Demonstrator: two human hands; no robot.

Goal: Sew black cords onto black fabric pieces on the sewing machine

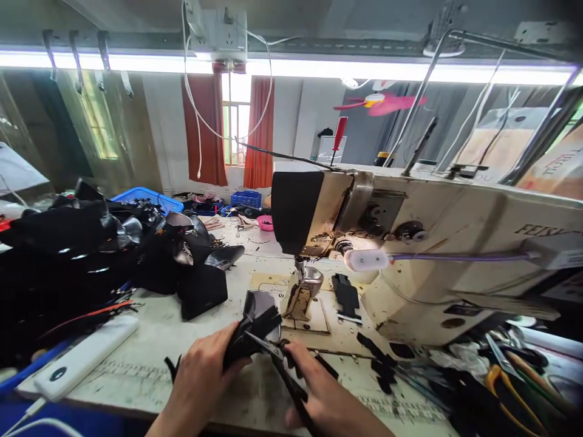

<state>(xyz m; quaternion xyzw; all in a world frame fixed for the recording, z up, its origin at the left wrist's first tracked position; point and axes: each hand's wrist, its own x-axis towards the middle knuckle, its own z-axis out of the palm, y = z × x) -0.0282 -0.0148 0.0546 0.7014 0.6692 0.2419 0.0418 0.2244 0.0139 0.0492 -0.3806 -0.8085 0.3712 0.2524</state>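
Note:
My left hand (203, 364) is closed around a black shoe upper (259, 309) with a grey lining, held above the table's front part. In my right hand (319, 388) is a pair of scissors (288, 375). Their blades point up and left and meet the upper near its middle; whether they are cutting anything is too small to tell. Just behind the upper stands the metal post (301, 294) of a sewing machine (437, 255). A black strap end sticks out left of my left hand. My fingertips are partly hidden.
Black uppers (203, 291) are heaped at the left. A white power bank (86, 358) with a cable lies at the front left. Black strips (346, 297) rest beside the post. Yellow-handled scissors (510, 394) lie at the right, and a small lamp (367, 260) glows under the machine arm.

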